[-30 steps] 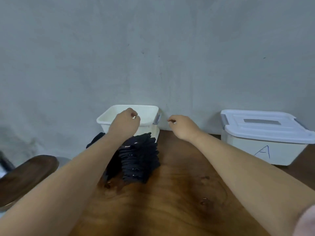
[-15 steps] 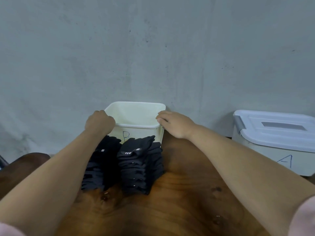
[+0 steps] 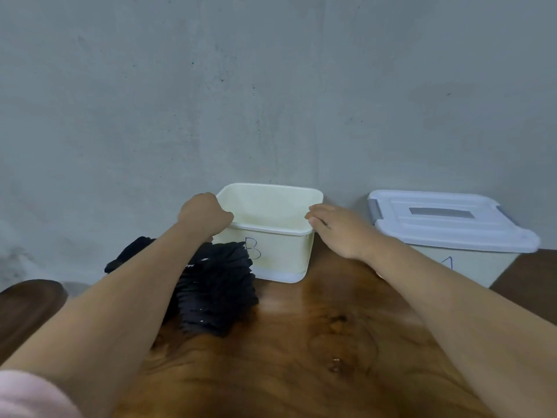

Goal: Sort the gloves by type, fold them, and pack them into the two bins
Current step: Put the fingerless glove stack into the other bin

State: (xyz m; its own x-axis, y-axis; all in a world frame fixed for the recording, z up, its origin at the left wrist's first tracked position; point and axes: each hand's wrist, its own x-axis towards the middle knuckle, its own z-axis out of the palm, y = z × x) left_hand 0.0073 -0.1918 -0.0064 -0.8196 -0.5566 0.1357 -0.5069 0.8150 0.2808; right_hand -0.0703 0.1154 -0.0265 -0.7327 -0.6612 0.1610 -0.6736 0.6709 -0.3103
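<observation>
White plastic is what you have hold of: bin B [image 3: 280, 260], open, with the part of its inside that shows bare, stands at the centre of the frame against the wall. Your left hand [image 3: 205, 212] is curled over its near left corner. Your right hand [image 3: 337, 230] takes the near right corner, fingers on the rim, so both hands are grasping the bin. The gloves [image 3: 217, 291], black and folded in stacks, sit on the table [image 3: 301, 372] left of centre. They touch the bin's front wall and are partly hidden by your left forearm. Bin A [image 3: 476, 263] is at the right edge, apart from bin B, with its lid [image 3: 446, 218] on.

Folding looks done for this pile, and you seem to be setting the bin ready for packing. Next you would need to let go of the rim, take a stack from both sides to keep it square, and lower it in. You cannot see what bin A holds.
</observation>
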